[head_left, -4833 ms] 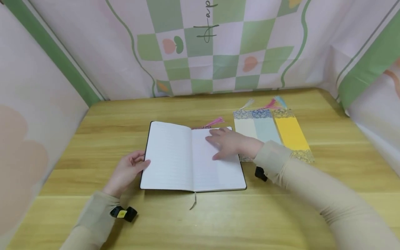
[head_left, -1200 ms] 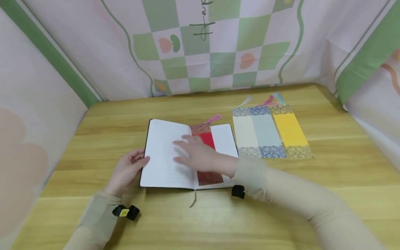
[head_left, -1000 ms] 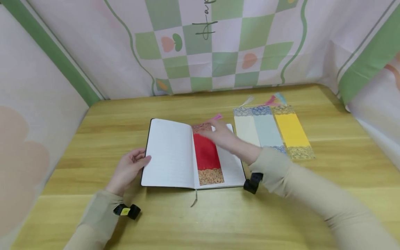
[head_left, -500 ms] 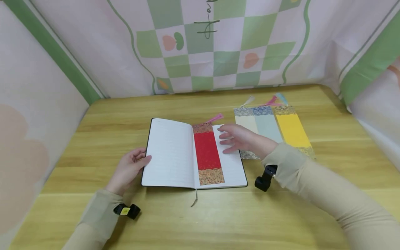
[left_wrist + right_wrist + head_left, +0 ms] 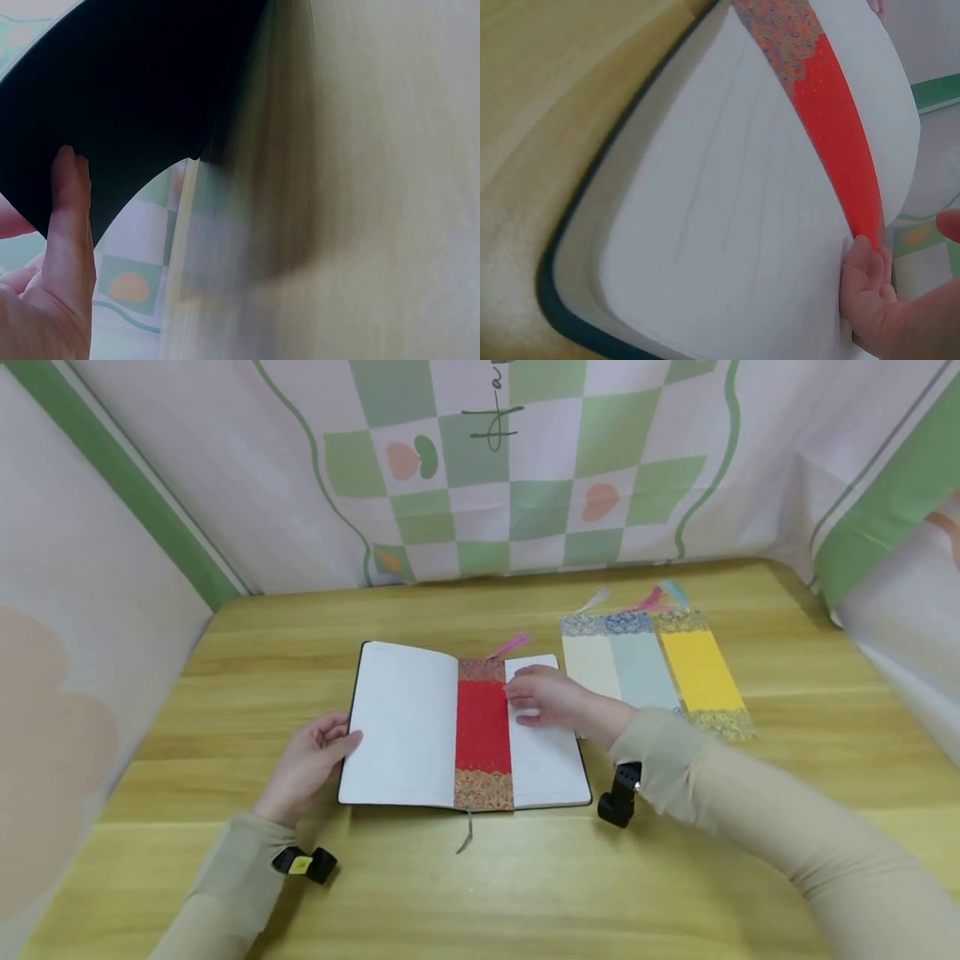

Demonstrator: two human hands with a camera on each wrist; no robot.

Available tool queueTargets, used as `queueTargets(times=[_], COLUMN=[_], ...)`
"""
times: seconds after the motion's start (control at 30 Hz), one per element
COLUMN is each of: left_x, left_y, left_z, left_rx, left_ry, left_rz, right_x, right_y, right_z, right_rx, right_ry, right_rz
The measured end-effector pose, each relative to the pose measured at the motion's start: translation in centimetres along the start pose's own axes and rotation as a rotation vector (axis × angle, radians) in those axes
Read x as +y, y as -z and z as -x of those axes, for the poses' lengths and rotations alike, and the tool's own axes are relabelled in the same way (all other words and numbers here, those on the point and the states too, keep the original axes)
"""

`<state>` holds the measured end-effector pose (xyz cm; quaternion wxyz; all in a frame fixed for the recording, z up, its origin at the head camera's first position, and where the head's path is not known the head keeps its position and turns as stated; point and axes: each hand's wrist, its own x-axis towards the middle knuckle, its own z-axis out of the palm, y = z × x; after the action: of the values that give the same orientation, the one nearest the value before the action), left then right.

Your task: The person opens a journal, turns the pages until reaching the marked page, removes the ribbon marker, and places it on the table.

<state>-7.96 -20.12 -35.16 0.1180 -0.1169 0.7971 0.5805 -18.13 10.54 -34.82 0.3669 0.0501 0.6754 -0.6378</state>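
An open notebook (image 5: 405,727) with a dark cover lies on the table, its left half raised off the surface. My left hand (image 5: 307,768) pinches the outer edge of that left half, thumb over the page. In the left wrist view, its fingers (image 5: 69,217) lie against the dark cover (image 5: 127,82). A red bookmark (image 5: 483,727) with patterned ends and a pink tassel (image 5: 511,644) lies along the gutter. My right hand (image 5: 555,697) rests over the right page, fingertips touching the bookmark's right edge. In the right wrist view, its thumb (image 5: 949,223) stands apart from the bookmark (image 5: 840,127).
To the right lie a cream bookmark (image 5: 591,664), a pale blue bookmark (image 5: 645,668) and a yellow bookmark (image 5: 705,670), tassels pointing away. A ribbon (image 5: 468,835) hangs from the notebook's near edge. A patterned curtain (image 5: 540,518) stands behind the wooden table (image 5: 450,902).
The right page went from a sheet covering the bookmark to the bookmark lying bare. Since half a second ago, my right hand and the red bookmark shifted left, into the gutter. My left hand stayed.
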Motion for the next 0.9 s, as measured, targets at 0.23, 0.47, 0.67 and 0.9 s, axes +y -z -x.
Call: queueTargets(times=[0.23, 0.47, 0.67, 0.9], left_x=[0.0, -0.1, 0.0, 0.0], left_y=[-0.2, -0.1, -0.1, 0.0], left_z=[-0.1, 0.0, -0.1, 0.0], left_rx=[0.012, 0.018, 0.025, 0.016], left_ry=[-0.001, 0.009, 0.023, 0.005], left_rz=[-0.001, 0.001, -0.03, -0.015], right_x=[0.3, -0.3, -0.2, 0.3], right_y=[-1.2, -1.7, -1.7, -1.8], right_z=[0.6, 1.0, 0.8, 0.8], right_rx=[0.136, 0.081, 0.043, 0.035], right_ry=[0.054, 0.04, 0.046, 0.078], right_rz=[0.173, 0.075, -0.051, -0.093])
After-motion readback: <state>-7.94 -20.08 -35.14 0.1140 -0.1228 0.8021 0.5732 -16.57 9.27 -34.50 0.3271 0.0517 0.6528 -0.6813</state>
